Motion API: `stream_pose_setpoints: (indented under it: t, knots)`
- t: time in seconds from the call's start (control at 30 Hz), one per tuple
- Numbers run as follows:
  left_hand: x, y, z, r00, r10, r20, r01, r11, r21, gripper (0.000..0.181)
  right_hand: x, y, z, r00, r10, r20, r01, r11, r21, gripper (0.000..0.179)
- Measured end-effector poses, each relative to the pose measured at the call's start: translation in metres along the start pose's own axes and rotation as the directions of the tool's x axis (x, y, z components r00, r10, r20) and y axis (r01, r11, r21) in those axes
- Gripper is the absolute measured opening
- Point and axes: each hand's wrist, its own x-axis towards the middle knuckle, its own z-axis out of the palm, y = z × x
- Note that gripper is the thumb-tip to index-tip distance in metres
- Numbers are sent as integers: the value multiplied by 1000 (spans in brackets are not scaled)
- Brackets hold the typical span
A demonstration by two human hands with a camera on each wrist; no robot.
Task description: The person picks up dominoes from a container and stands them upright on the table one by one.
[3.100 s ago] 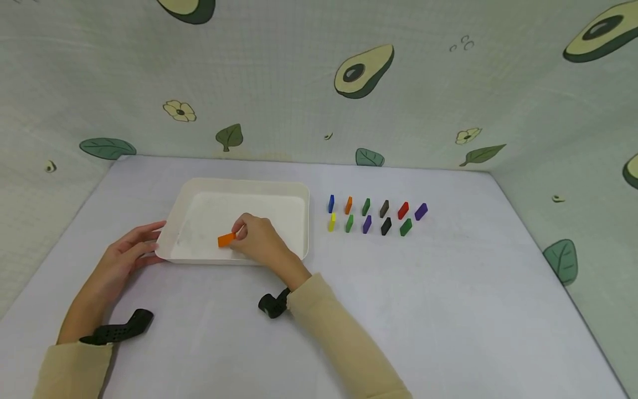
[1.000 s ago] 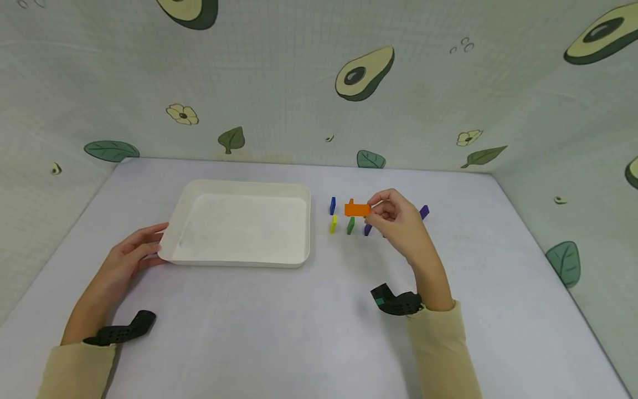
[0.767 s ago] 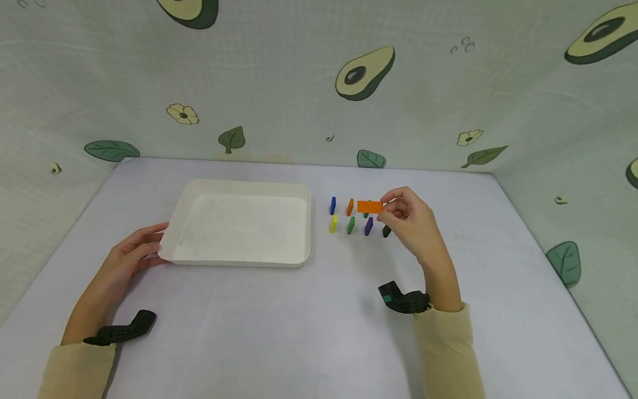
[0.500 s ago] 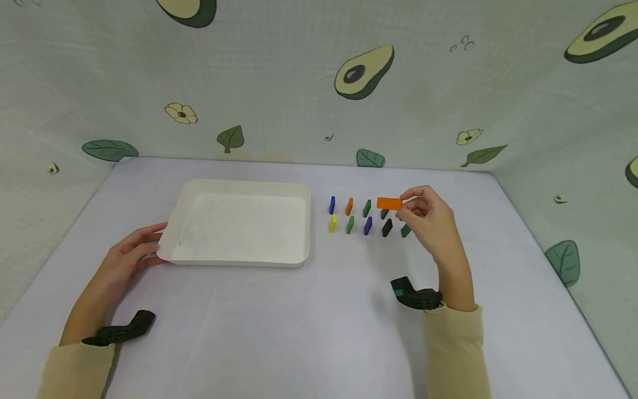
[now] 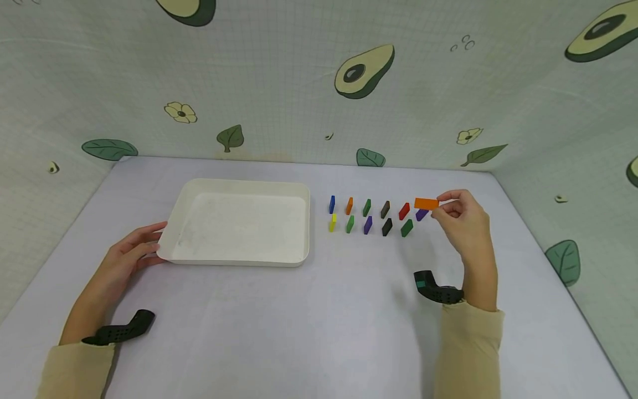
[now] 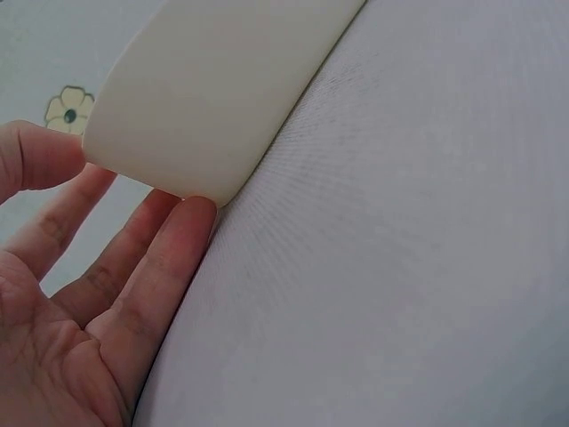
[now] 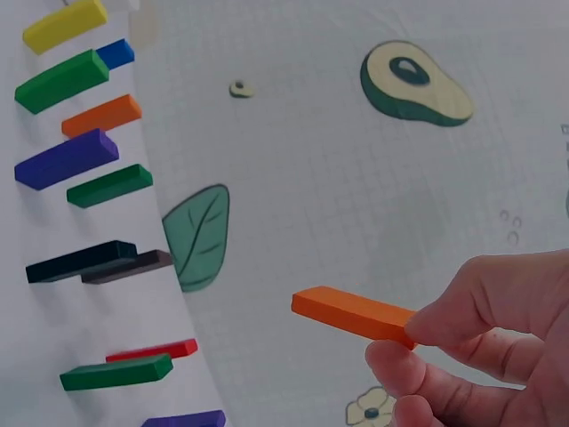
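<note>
My right hand (image 5: 464, 224) pinches one end of an orange domino (image 7: 348, 313) between thumb and fingers. It holds this domino level in the air, just above the far right end of two rows of standing dominoes. In the head view it partly covers the back purple domino (image 5: 421, 215). Near it stand a red domino (image 5: 404, 211) and a dark green domino (image 5: 406, 228). At the left, my left hand (image 5: 123, 259) touches the near left corner of a white tray (image 5: 239, 227) with extended fingers. The left wrist view shows fingertips against the tray's wall (image 6: 191, 98).
Further left in the rows stand a black domino (image 5: 387, 227), a brown domino (image 5: 385, 209), a blue domino (image 5: 332, 204), a yellow domino (image 5: 332, 223) and several others. A white cloth (image 5: 319, 332) covers the table. A printed curtain (image 5: 279, 83) hangs behind it.
My right hand has carried the orange domino from over the tray rightward along the rows to their far end. The left hand stays at the tray's corner.
</note>
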Motion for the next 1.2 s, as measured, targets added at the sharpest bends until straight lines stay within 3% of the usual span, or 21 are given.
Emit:
stream_pose_setpoints:
  t: [0.13,0.27,0.8,1.03,1.2]
  knots:
    - [0,0,0,1000,-9,-10,9,1000,27,44,-12,-21,-9,999,39,32,-35,992,-124,34]
    - [0,0,1,1000,-9,-15,10,999,35,44,-16,-26,-14,995,80,54,-70,982,-174,35]
    - [0,0,0,1000,-9,-20,10,999,42,43,-8,1,-10,974,136,180,-91,967,-240,37]
    - [0,-1,0,1000,3,-3,-3,1000,24,42,-6,8,-5,949,181,257,-104,952,-288,39]
    - [0,-2,0,1000,9,-1,-9,1000,11,41,-6,7,-1,929,239,282,-153,944,-294,42]
